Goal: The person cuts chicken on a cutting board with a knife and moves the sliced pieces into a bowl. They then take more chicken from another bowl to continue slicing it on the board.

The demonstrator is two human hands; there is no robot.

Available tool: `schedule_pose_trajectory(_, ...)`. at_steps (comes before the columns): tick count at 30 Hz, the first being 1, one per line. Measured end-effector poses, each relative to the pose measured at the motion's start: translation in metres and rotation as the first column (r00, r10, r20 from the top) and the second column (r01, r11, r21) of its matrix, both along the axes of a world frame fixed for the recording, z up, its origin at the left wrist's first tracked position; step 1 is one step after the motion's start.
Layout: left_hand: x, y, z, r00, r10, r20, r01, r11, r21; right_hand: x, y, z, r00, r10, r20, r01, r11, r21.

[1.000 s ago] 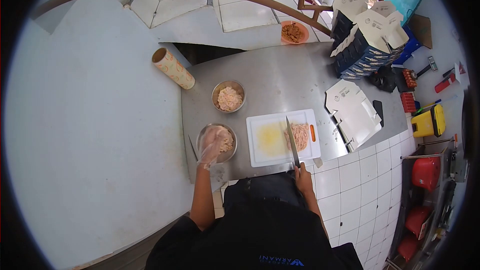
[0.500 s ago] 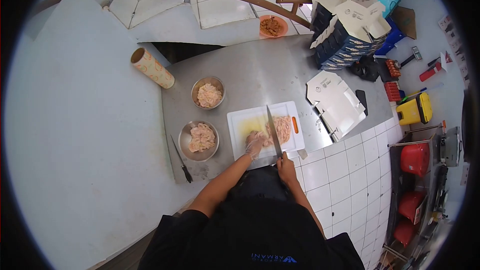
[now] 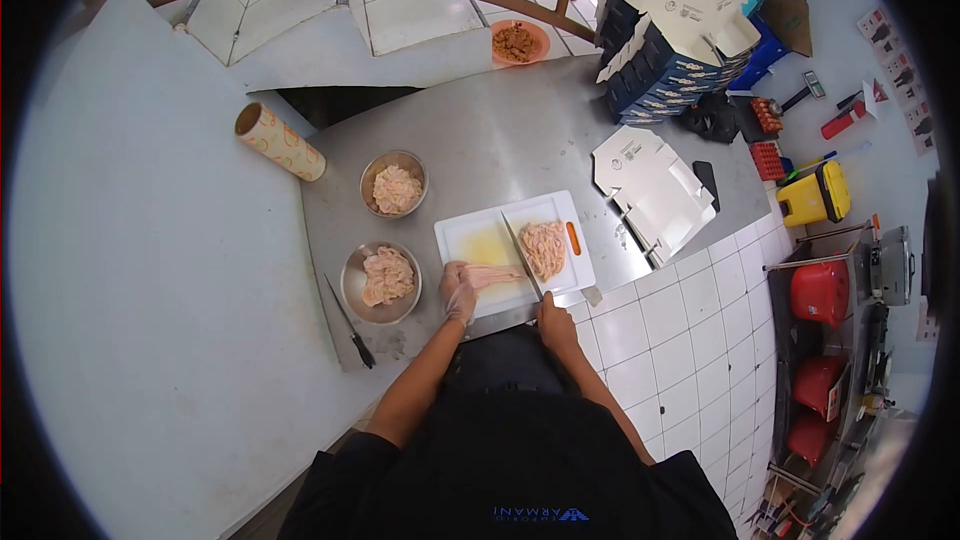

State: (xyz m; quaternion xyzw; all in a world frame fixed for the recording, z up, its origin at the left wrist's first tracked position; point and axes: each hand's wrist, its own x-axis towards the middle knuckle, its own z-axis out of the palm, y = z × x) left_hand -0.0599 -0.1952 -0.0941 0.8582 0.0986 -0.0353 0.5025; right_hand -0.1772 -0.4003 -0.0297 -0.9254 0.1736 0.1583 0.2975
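On the white cutting board, my left hand, in a clear plastic glove, grips one end of a stretched strip of raw meat. My right hand is closed round the handle of a large knife. The blade slants across the board, between the strip and a pile of cut meat on the right. Left of the board, two metal bowls hold pale raw meat: the upper bowl and the lower bowl.
A second knife lies beside the lower bowl. A patterned roll stands upper left. Stacked boxes, a flat white carton and a dark phone are on the right. An orange bowl sits beyond the table.
My left hand has moved left over the board, and the meat strip now lies stretched out. The knife blade is now left of the cut pile. The whole view has shifted slightly.
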Motion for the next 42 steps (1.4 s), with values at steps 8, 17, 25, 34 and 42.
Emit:
schedule_pose_trajectory(8,-0.005,-0.007,0.050,0.676,-0.657,0.334,0.557,0.752,0.352,-0.010,0.018,0.021,0.993,0.097,0.074,-0.101,0.993,0.065)
schedule_pose_trajectory(17,0.017,-0.028,0.049,0.762,-0.639,0.105,0.529,0.708,0.468,0.009,0.001,0.014,0.990,-0.046,0.135,0.043,0.999,0.025)
schedule_pose_trajectory(25,0.029,-0.066,0.048,0.735,-0.677,-0.046,0.604,0.622,0.498,-0.004,-0.013,0.009,0.980,-0.030,0.197,0.020,0.998,0.056)
schedule_pose_trajectory(34,0.027,-0.047,0.060,0.865,-0.492,-0.103,0.489,0.871,-0.054,-0.007,-0.004,0.001,0.986,0.077,0.151,-0.084,0.995,0.044)
schedule_pose_trajectory(42,0.059,-0.019,0.090,0.886,-0.426,-0.183,0.403,0.903,-0.147,-0.009,-0.001,-0.009,0.996,0.046,0.081,-0.048,0.999,0.022)
